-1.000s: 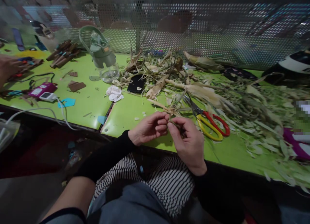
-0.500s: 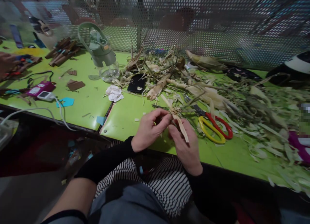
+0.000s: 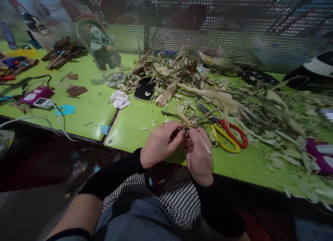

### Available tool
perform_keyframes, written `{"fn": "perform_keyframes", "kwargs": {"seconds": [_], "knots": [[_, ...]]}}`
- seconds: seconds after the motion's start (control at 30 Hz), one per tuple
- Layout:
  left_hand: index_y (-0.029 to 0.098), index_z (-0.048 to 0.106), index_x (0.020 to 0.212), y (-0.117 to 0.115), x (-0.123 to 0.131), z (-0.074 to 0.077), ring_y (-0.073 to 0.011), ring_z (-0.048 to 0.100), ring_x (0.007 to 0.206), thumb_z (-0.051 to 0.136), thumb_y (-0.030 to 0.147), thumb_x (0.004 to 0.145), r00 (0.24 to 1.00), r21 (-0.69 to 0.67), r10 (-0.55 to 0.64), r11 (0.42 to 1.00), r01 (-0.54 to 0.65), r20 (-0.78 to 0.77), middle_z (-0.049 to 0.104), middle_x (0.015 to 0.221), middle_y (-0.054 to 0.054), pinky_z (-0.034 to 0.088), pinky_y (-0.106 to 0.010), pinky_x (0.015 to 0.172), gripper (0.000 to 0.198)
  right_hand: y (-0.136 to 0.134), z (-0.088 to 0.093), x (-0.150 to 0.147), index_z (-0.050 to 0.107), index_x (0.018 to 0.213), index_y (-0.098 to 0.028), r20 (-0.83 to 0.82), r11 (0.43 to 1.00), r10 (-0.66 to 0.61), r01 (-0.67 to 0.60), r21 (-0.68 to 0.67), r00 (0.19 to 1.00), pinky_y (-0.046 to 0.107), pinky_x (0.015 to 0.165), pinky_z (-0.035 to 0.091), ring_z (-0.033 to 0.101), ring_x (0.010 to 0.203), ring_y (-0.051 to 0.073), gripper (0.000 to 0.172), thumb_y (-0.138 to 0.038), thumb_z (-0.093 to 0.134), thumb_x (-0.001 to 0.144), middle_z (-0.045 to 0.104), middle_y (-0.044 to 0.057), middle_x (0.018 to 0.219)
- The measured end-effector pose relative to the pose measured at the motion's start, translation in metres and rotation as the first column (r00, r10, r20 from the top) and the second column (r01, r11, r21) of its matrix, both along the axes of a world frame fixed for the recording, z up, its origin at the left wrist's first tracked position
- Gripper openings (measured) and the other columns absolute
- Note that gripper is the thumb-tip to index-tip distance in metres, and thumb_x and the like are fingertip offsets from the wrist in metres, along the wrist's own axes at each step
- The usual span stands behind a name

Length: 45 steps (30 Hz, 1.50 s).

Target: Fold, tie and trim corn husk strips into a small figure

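Both hands meet over the table's front edge around a small bundle of dried, pale plant strips (image 3: 191,123), perhaps corn husk. My left hand (image 3: 161,141) pinches the bundle's near left side between thumb and forefinger. Closed on its right side is my right hand (image 3: 199,157), thumb on top, with one flat strip (image 3: 206,146) sticking out past the knuckles. The fingertips partly hide where the strips join. Just right of my right hand lie scissors (image 3: 230,135) with one yellow and one red handle, their blades pointing away among the scraps.
A heap of dry husks and shavings (image 3: 260,112) spreads across the table's (image 3: 135,130) back and right. A black phone (image 3: 143,88), crumpled tissue (image 3: 120,99) and green-lidded bottle (image 3: 106,57) stand or lie left of it. Further left are a magenta device (image 3: 39,94) and brown rolls (image 3: 62,53).
My right thumb and fingers have closed in on the bundle, and the strip over that hand has swung right. The other person's hand at the far left has left the view.
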<state>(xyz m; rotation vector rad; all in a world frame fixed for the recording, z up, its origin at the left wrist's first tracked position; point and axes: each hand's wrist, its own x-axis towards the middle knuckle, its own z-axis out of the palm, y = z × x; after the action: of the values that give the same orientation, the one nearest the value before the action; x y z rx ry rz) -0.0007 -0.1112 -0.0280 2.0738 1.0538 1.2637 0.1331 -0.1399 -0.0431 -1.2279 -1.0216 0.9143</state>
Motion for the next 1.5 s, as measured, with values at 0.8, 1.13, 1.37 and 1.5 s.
{"fn": "perform_keyframes", "kwargs": {"seconds": [0.8, 1.13, 1.37, 1.5], "knots": [[0.016, 0.071, 0.099, -0.014, -0.017, 0.008, -0.0143, 0.071, 0.082, 0.048, 0.031, 0.108, 1.0, 0.063, -0.007, 0.998, 0.007, 0.001, 0.078, 0.092, -0.007, 0.057, -0.027, 0.079, 0.028, 0.005, 0.002, -0.003, 0.052, 0.074, -0.025, -0.057, 1.0, -0.014, 0.015, 0.006, 0.998, 0.023, 0.045, 0.032, 0.035, 0.051, 0.01, 0.049, -0.066, 0.072, 0.09, 0.04, -0.008, 0.061], [0.017, 0.072, 0.1, -0.014, -0.019, 0.003, -0.014, 0.068, 0.073, 0.052, 0.029, 0.107, 0.991, 0.067, 0.004, 0.998, 0.005, -0.132, 0.076, 0.085, -0.005, 0.053, -0.026, 0.07, 0.025, 0.002, -0.006, 0.003, 0.056, 0.077, -0.025, 0.108, 0.999, -0.007, 0.003, 0.033, 0.994, 0.025, 0.05, 0.037, 0.043, 0.057, 0.012, 0.045, -0.065, 0.065, 0.096, 0.047, -0.005, 0.065], [0.017, 0.069, 0.087, -0.009, -0.026, 0.01, -0.0182, 0.071, 0.103, 0.061, 0.025, 0.101, 0.986, 0.187, -0.125, 0.977, 0.103, 0.113, 0.076, 0.104, -0.012, 0.058, -0.032, 0.092, 0.018, 0.003, 0.012, -0.002, 0.052, 0.07, -0.025, -0.11, 0.978, 0.168, -0.18, -0.103, 0.98, 0.026, 0.043, 0.028, 0.033, 0.049, 0.009, 0.045, -0.06, 0.076, 0.083, 0.037, -0.008, 0.058], [0.018, 0.067, 0.085, -0.004, -0.03, 0.016, -0.0153, 0.071, 0.093, 0.061, 0.033, 0.102, 0.923, -0.098, -0.286, 0.943, 0.319, 0.257, 0.078, 0.104, -0.009, 0.057, -0.03, 0.087, 0.024, 0.001, 0.02, -0.004, 0.056, 0.071, -0.024, -0.179, 0.95, 0.22, -0.252, -0.182, 0.959, 0.025, 0.043, 0.024, 0.03, 0.049, 0.008, 0.038, -0.054, 0.078, 0.077, 0.039, -0.007, 0.06]]}}
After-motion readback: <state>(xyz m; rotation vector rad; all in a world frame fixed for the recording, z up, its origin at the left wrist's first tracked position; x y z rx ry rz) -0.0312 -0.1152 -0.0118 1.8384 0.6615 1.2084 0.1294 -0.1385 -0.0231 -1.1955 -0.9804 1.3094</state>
